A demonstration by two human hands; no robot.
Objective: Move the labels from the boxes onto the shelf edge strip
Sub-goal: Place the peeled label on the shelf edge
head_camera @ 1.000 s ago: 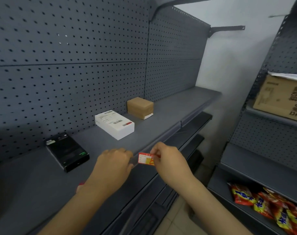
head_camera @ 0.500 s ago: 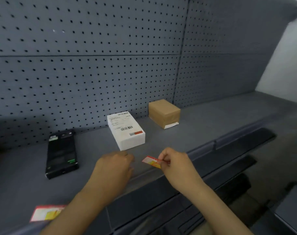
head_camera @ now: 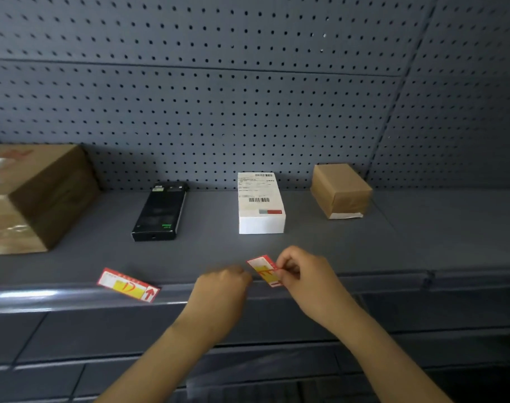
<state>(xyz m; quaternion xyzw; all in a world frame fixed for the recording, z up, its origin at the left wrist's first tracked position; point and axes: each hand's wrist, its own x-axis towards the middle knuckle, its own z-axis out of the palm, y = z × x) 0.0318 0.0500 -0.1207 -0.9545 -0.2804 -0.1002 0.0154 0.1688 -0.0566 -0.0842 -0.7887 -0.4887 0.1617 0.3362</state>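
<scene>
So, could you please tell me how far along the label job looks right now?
One red-and-yellow paper label already sits at the grey shelf edge strip, left of the hands. The right hand pinches a second red-and-yellow label just above the strip, the left hand beside it. Seating it remains; whether the boxes hold further labels is unclear.

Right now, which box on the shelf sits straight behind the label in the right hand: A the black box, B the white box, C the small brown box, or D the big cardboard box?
B: the white box stands directly behind the label that the right hand pinches.
</scene>
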